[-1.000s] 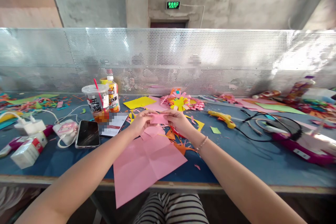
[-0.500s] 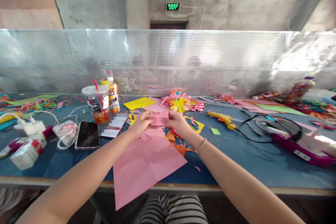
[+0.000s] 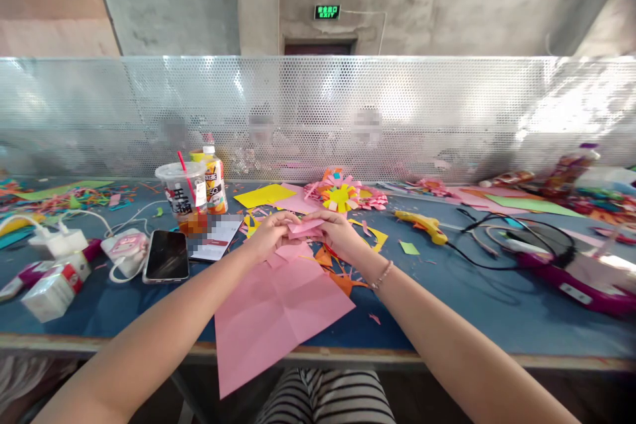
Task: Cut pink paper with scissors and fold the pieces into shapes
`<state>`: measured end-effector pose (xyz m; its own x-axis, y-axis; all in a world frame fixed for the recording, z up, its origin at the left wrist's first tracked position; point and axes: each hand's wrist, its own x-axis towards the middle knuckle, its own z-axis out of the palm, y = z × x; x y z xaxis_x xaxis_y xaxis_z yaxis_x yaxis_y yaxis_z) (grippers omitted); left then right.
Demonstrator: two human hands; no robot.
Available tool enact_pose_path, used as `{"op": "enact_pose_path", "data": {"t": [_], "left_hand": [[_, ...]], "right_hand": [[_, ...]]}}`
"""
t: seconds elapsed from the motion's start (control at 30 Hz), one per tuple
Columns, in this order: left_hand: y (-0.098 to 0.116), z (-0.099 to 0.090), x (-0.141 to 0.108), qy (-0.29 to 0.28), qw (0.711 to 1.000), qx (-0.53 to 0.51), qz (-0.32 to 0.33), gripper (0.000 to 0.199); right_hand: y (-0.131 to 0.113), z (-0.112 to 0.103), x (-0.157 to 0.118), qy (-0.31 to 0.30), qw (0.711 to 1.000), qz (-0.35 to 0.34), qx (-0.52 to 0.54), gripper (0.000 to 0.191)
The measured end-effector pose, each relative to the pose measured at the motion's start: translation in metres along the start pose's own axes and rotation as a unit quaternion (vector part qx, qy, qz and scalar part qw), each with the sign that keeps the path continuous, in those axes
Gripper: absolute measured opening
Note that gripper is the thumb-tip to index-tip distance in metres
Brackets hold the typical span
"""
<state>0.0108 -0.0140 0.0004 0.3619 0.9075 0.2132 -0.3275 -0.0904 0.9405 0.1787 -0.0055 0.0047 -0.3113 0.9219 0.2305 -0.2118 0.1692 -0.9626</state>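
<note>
The large pink sheet (image 3: 278,318) lies on the blue table (image 3: 447,318) in front of me, and its near corner goes out over the table edge. I judge that it is very light and bends easily, so it would be best to take it by two opposite edges, flat, because a pinch in the middle could make a new crease. The small pink paper (image 3: 304,228) is above the table, between my two hands. It should feel stiffer, if it is folded in layers, but a strong pull could tear it. My left hand (image 3: 271,235) pinches its left end, and my right hand (image 3: 340,235) grips the right end with thumb and fingers. These ends are, I think, the good places to hold.

As for the look, the large sheet is plain, matt pink, with straight sides and soft creases which cross near its middle. Small pink pieces (image 3: 291,250) lie at its far end. The paper in my fingers is the same pink, narrow and seemingly folded; how many layers, I cannot tell.
</note>
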Motion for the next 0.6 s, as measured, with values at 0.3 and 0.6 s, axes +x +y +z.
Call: {"op": "enact_pose_path", "data": {"t": [0.3,0.6], "left_hand": [[0.005,-0.004,0.001,0.007,0.999,-0.043,-0.013,0.014],[0.005,0.006,-0.001,0.082,0.994,0.068,0.032,0.031]], "right_hand": [[-0.006,0.002,-0.002,-0.001,0.999,-0.020,-0.047,0.020],[0.001,-0.003,0.004,0.045,0.985,-0.100,-0.133,0.038]]}}
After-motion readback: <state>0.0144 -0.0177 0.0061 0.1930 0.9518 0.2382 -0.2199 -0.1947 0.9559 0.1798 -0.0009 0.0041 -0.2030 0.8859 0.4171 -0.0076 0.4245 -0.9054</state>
